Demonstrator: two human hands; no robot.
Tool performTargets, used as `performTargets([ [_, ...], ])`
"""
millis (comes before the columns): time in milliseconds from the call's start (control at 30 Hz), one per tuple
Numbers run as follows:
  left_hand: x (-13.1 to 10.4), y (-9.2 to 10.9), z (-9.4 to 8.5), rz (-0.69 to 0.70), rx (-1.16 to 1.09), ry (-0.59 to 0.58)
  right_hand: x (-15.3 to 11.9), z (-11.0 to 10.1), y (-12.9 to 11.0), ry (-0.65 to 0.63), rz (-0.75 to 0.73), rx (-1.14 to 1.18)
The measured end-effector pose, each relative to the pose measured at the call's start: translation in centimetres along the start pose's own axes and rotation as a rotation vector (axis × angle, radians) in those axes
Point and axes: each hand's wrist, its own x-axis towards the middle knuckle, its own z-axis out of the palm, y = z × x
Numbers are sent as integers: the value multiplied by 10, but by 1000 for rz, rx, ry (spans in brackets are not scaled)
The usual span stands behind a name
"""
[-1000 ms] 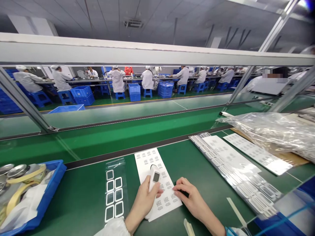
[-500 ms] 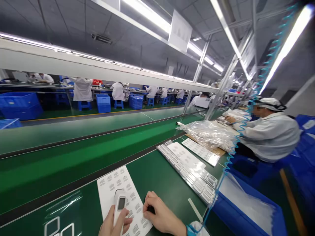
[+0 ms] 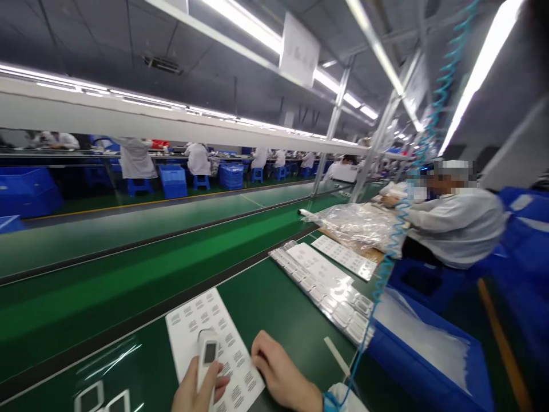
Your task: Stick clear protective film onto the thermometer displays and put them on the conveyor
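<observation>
My left hand (image 3: 194,384) is wrapped round a small white handheld device (image 3: 207,357) with a dark screen and a thin loop at its top. Under it lies a white sheet of printed labels (image 3: 184,323), flat on the green table. My right hand (image 3: 281,369) rests at the sheet's right edge with its fingers curled together. What those fingertips hold, if anything, is hidden. A teal band circles the right wrist. At the lower left are clear-windowed white frames (image 3: 90,396), partly cut off by the picture's bottom edge.
Rows of white frames in a tray (image 3: 309,284) lie to the right, beside another label sheet (image 3: 343,257) and plastic bags (image 3: 355,222). A blue bin (image 3: 429,366) stands lower right; a coiled teal cord (image 3: 392,246) hangs before it. A co-worker (image 3: 458,223) sits beyond.
The view has shifted a little, so the surroundings sit further left. My right hand's fingers have closed up and its dark gap no longer shows. The left hand keeps hold of the device.
</observation>
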Motion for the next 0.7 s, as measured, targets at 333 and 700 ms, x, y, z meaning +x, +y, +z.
performTargets([
  [333, -10, -4, 10, 276, 153, 47, 11, -7, -5, -128, 52, 41],
  [700, -14, 1, 15, 292, 162, 67, 3, 8, -6, -115, -103, -115],
])
